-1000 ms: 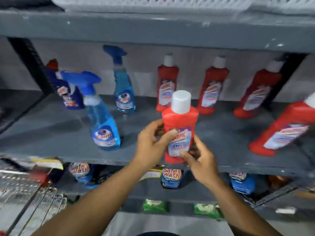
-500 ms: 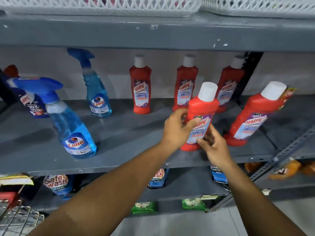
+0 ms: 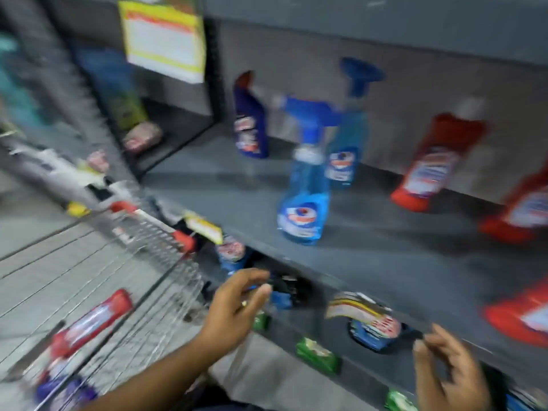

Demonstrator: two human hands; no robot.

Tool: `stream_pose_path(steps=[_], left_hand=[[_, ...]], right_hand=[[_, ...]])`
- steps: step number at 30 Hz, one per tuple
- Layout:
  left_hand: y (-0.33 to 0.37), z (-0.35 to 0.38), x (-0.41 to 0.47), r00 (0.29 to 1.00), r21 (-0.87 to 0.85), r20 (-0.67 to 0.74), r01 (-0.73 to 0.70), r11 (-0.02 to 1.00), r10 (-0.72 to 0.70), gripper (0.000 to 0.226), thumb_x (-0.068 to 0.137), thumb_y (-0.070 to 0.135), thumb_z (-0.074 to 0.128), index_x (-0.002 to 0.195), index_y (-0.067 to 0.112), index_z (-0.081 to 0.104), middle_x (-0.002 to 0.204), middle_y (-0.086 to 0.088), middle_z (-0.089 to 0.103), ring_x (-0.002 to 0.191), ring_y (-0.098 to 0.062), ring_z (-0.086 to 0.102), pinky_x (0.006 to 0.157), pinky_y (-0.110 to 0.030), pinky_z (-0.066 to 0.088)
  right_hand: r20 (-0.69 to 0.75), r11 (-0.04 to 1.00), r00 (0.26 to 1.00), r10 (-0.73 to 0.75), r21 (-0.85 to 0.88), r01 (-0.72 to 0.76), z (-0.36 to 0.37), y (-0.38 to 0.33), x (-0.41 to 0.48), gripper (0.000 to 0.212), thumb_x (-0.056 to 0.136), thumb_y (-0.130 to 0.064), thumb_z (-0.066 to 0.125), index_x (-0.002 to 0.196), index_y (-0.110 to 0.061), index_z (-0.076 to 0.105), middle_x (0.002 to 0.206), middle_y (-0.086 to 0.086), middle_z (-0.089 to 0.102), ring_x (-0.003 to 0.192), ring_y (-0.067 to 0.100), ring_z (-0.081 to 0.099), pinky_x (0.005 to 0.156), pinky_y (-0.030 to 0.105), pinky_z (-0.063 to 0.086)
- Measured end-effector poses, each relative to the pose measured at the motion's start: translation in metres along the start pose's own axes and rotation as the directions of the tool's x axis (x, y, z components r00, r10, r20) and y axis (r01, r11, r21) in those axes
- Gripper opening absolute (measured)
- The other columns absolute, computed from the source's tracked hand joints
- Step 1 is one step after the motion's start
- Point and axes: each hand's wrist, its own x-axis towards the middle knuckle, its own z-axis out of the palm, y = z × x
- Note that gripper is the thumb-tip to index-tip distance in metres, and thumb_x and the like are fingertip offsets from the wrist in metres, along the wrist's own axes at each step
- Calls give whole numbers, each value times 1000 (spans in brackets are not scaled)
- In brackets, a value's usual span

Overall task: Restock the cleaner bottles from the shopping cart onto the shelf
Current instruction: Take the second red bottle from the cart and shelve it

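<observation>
Grey metal shelf [image 3: 385,262] carries translucent blue spray bottles [image 3: 302,209] and red bottles [image 3: 427,170]. Below its front edge, left hand [image 3: 234,304] and right hand [image 3: 450,372] hang empty, fingers spread; left of it, a wire cart [image 3: 142,262] holds a red bottle [image 3: 92,321].

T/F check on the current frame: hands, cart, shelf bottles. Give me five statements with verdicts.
1. Both hands are empty. True: the left hand and right hand hold nothing, fingers spread.
2. A red bottle lies in the shopping cart. True: the red bottle lies on its side inside the wire shopping cart.
3. The shelf holds only red bottles. False: the shelf also carries two blue spray bottles, the nearer one in front, and a dark blue bottle.
4. The left hand grips the cart's rim. False: it hovers beside the cart, touching nothing.
5. The front spray bottle lies flat. False: it stands on its base.
</observation>
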Motion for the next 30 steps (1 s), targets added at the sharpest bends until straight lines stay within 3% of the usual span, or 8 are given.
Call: stream_pose_path(steps=[3, 7, 11, 14, 18, 24, 28, 30], left_hand=[[-42, -114, -25, 930, 30, -329, 180, 983, -161, 18, 90, 13, 60, 96, 29, 64, 94, -2, 71, 81, -5, 67, 75, -24, 54], [-98, -239, -50, 649, -210, -641, 367, 906, -411, 18, 93, 17, 57, 110, 17, 59, 105, -9, 63, 90, -18, 60, 82, -35, 50], [-161, -313, -48, 434, -584, -536, 428, 689, -724, 16, 95, 19, 52, 111, 17, 55, 91, -5, 55, 74, -18, 53, 67, -29, 42], [-208, -339, -53, 316, -733, -402, 451, 509, -859, 14, 94, 12, 42, 96, 19, 55, 65, -1, 46, 51, -12, 43, 54, -24, 31], [-269, -354, -65, 90, -912, -291, 274, 304, -953, 18, 94, 22, 46, 78, 16, 52, 52, 0, 47, 45, -12, 42, 48, -22, 33], [-352, -369, -68, -23, -978, -137, 160, 132, -990, 54, 95, 37, 48, 47, 15, 60, 30, 0, 49, 29, -13, 50, 52, -24, 36], [-394, -374, -62, -30, -998, -62, -24, 63, -998, 22, 93, 31, 55, 77, 17, 53, 76, -4, 48, 66, -17, 45, 62, -26, 39], [-409, -375, -59, -20, -997, -31, -71, 33, -999, 20, 93, 34, 56, 83, 16, 56, 67, -1, 63, 66, -15, 57, 58, -22, 49]], right_hand=[[356, 986, 920, -166, 68, 152, 88, -35, -5, 21, 84, -33, 61, 103, -28, 67, 98, -4, 70, 88, 8, 65, 80, 15, 48], [690, 941, 641, -335, 217, 258, 213, -108, -8, 21, 84, -33, 61, 104, -30, 65, 102, -17, 65, 90, 3, 65, 82, 23, 51], [862, 894, 332, -384, 256, 369, 342, -173, -29, 28, 81, -18, 65, 109, -17, 67, 105, -3, 65, 99, 8, 60, 91, 14, 41], [970, 865, 56, -235, 183, 468, 448, -197, -54, 37, 82, -18, 65, 119, -18, 63, 115, 2, 64, 106, 16, 59, 89, 13, 34], [972, 771, -232, 26, 128, 624, 579, -189, -108, 49, 86, -22, 61, 134, -20, 50, 137, 8, 55, 123, 26, 52, 99, 28, 37], [886, 677, -388, 255, 123, 726, 704, -128, -182, 48, 83, -21, 62, 129, -11, 53, 136, 20, 53, 124, 33, 50, 103, 33, 38], [863, 684, -430, 266, 145, 715, 737, -97, -211, 34, 78, -21, 64, 108, -6, 65, 111, 27, 65, 100, 39, 63, 85, 38, 50], [855, 675, -466, 226, 208, 708, 744, -85, -220, 33, 75, -18, 64, 105, -6, 67, 102, 28, 67, 92, 41, 65, 81, 39, 50]])
